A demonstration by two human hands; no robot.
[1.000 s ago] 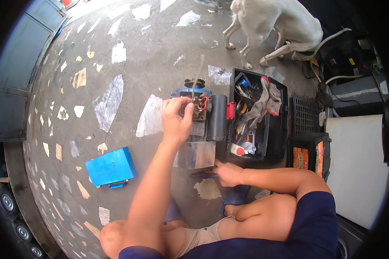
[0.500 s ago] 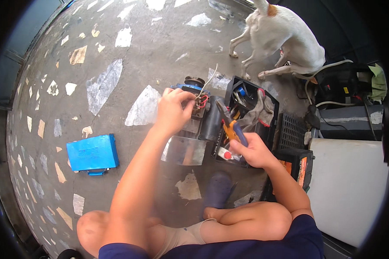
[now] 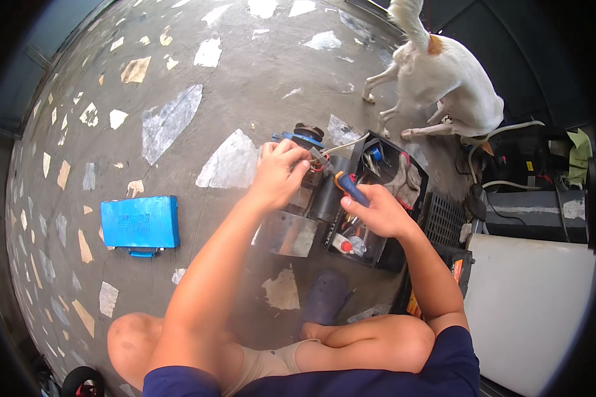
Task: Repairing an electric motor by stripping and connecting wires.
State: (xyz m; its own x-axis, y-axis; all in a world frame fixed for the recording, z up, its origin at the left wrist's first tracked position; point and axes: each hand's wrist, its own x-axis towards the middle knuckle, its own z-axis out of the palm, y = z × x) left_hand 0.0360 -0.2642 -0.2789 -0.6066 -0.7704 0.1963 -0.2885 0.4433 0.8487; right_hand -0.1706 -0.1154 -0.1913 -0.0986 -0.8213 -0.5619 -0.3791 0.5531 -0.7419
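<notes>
My right hand (image 3: 377,210) is closed round the blue and orange handles of a pair of pliers (image 3: 348,186). Their jaws point up and left, reaching the wires by my left fingertips. My left hand (image 3: 279,173) is bent over a motor-like machine (image 3: 309,134) with a blue body and a dark round end. Thumb and fingers pinch together at a pale wire (image 3: 352,143), which sticks out to the right; the pinched spot itself is partly hidden. Red wires show beside the jaws. A black cylinder (image 3: 327,197) lies along the machine's right side.
Right of the machine, an open black toolbox (image 3: 389,257) holds tools, a grey glove (image 3: 409,178) and a red-capped bottle (image 3: 343,243). A closed blue case (image 3: 140,223) lies to the left. A white dog (image 3: 460,89) stands far right, beyond a black grate (image 3: 445,217) and a white panel (image 3: 533,298).
The pliers have swung from above the toolbox leftward to the wires at my left hand. The pale wire now leans right instead of standing up. The view has shifted slightly.
</notes>
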